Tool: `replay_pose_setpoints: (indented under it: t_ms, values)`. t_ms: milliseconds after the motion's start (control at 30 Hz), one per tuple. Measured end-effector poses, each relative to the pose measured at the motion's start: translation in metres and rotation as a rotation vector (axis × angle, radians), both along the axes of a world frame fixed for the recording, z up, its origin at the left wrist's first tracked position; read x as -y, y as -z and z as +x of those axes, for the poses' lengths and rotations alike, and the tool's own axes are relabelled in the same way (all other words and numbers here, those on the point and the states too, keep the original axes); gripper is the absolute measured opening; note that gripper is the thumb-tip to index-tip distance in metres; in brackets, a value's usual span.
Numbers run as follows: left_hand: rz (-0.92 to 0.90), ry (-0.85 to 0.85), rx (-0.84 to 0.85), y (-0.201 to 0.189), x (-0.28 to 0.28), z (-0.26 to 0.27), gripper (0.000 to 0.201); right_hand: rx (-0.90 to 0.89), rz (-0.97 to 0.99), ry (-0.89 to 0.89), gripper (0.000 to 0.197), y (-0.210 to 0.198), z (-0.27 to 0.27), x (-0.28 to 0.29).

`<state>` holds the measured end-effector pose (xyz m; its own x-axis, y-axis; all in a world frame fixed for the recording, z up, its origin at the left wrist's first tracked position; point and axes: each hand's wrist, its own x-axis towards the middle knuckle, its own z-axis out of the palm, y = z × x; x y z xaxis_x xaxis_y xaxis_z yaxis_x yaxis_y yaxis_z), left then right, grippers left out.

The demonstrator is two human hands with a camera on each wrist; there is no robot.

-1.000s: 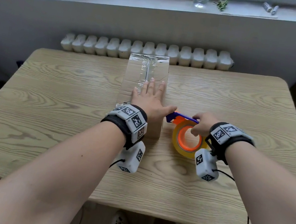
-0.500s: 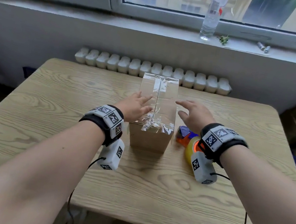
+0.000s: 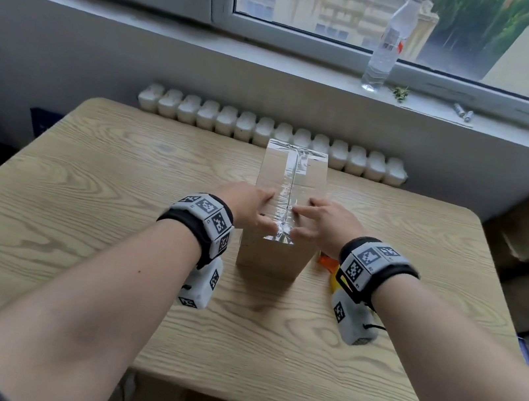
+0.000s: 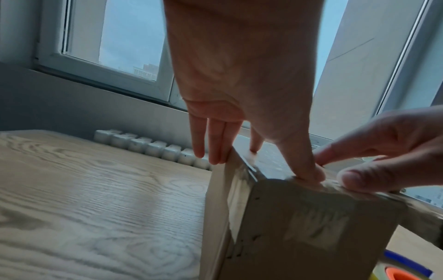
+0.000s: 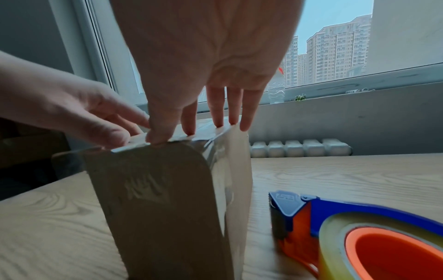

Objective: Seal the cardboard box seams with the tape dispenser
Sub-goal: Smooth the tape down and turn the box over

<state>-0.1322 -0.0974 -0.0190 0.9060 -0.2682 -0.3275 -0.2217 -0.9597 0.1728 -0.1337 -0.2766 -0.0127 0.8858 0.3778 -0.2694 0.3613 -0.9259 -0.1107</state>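
On the wooden table (image 3: 93, 180) sits the cardboard box (image 3: 276, 257), standing roughly in the middle with its long top running away toward the radiator (image 3: 201, 112) on the far side. Both hands are flat on the near end of the top, pressing down shiny clear tape (image 3: 290, 190) that runs along the centre seam and folds over the near edge. Left hand (image 3: 248, 203) is on the left half, fingers straight and slightly spread, thumb tip right at the near edge; a couple of fingers hang over the left side of the box. Right hand (image 3: 325, 222) mirrors it on the right half, fingers straight and a bit apart, thumb beside the left thumb. Neither hand grips anything. Tape dispenser (image 5: 354, 229), blue and orange with a yellowish roll, lies on the table just right of the box, near the right wrist. A water bottle (image 3: 388, 43) stands on the windowsill (image 3: 278, 60) way back.
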Motion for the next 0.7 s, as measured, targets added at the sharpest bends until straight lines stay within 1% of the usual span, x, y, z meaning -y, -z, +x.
replay_pose_setpoints:
  t_ms: [100,167,267,367,467,500,533,633,700]
  values:
    - [-0.002,0.006,0.033,0.0,0.001,0.0,0.089,0.015,-0.032,-0.003,0.061,-0.001,-0.001,-0.003]
    - [-0.008,0.005,0.05,0.001,0.002,0.001,0.09,0.053,-0.059,-0.018,0.063,0.001,-0.003,-0.006]
    - [0.005,0.006,0.092,0.004,0.004,0.002,0.084,0.122,-0.078,-0.019,0.056,0.005,-0.006,-0.014]
    - [0.019,-0.002,0.112,0.006,0.006,0.003,0.077,0.133,-0.075,-0.004,0.051,0.007,-0.006,-0.02]
    - [0.028,-0.014,0.083,0.005,0.006,0.004,0.074,0.091,-0.072,-0.015,0.026,0.004,-0.004,-0.019]
    - [0.035,-0.009,0.073,0.004,0.006,0.005,0.074,0.069,-0.077,-0.023,0.02,0.002,-0.003,-0.017]
    - [0.045,-0.004,0.065,0.004,0.006,0.005,0.076,0.05,-0.083,-0.036,0.019,0.0,-0.002,-0.015]
    - [0.071,0.012,0.047,0.003,0.006,0.007,0.083,0.005,-0.098,-0.071,0.022,-0.005,0.0,-0.011]
    - [0.087,0.026,0.033,0.004,0.005,0.008,0.09,-0.009,-0.094,-0.084,0.028,-0.007,-0.001,-0.008]
